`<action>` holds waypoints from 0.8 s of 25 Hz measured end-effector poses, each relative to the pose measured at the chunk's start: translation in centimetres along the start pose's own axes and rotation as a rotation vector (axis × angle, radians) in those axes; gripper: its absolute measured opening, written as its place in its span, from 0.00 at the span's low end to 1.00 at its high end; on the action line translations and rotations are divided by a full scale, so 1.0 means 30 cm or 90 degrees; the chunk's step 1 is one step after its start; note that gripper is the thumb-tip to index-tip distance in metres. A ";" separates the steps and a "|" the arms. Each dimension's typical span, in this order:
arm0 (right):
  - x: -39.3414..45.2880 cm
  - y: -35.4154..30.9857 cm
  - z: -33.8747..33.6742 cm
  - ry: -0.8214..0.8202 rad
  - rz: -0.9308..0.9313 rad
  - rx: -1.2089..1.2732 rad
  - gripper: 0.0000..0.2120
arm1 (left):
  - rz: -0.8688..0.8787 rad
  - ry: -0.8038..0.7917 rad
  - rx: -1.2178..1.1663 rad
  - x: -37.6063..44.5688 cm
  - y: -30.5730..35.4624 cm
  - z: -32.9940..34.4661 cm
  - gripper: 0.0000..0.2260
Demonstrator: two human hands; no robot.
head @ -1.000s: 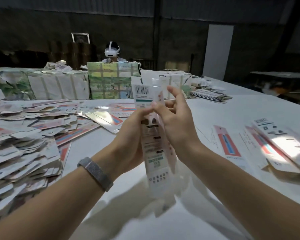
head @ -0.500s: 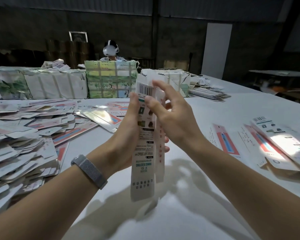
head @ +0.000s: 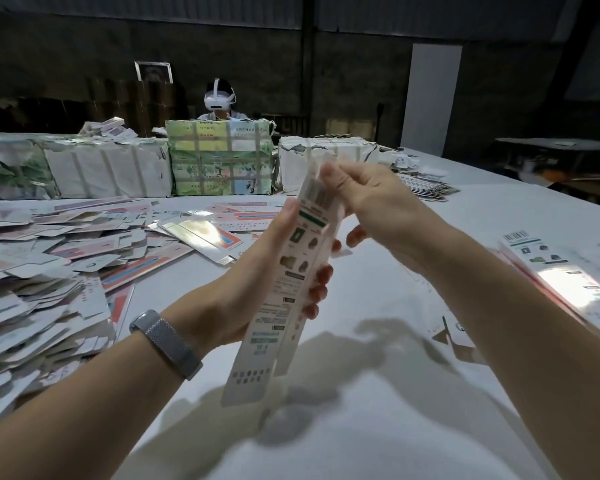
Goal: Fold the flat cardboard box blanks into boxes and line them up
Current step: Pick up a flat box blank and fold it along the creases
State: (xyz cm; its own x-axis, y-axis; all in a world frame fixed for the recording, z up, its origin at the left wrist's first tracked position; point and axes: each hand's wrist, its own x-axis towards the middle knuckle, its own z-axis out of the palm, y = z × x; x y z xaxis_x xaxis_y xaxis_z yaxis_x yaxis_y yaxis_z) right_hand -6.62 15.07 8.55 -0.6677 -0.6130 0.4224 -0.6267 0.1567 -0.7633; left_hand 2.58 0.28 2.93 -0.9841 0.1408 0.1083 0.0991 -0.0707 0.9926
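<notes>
Over the white table (head: 378,289) the left hand (head: 257,271) grips a long narrow box (head: 284,289) upright, while the right hand (head: 371,206) pinches its top flap

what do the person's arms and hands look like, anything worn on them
Both forearms are bare, with no sleeves in view and no gloves. The left hand has a grey woven-mesh band, like a watch or fitness strap, around its wrist. The right hand and its wrist carry nothing: no band and no ring that shows.
</notes>
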 end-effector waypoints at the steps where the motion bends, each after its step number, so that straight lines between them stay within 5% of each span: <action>1: 0.001 -0.004 -0.012 0.003 -0.008 -0.007 0.21 | -0.011 -0.020 -0.006 -0.003 0.000 0.005 0.36; 5: -0.002 -0.015 -0.012 0.016 -0.051 -0.001 0.23 | 0.013 -0.022 0.010 -0.006 0.005 -0.005 0.37; 13: -0.014 -0.008 0.068 0.156 -0.103 0.214 0.05 | 0.057 0.092 -0.034 -0.018 0.024 0.032 0.28; 17: -0.046 0.014 0.182 0.176 -0.116 0.302 0.17 | 0.129 0.156 -0.066 -0.002 0.025 0.061 0.28; 20: -0.056 0.017 0.200 0.179 -0.122 0.295 0.19 | 0.250 0.209 0.105 0.016 0.014 0.051 0.25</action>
State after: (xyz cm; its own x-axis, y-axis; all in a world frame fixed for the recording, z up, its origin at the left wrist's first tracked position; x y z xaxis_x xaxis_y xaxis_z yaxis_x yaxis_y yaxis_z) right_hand -3.42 11.53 4.53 -0.6805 -0.3570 0.6399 -0.5479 -0.3320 -0.7679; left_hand 2.36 1.82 3.47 -0.8598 -0.1833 0.4765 0.4652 0.1034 0.8792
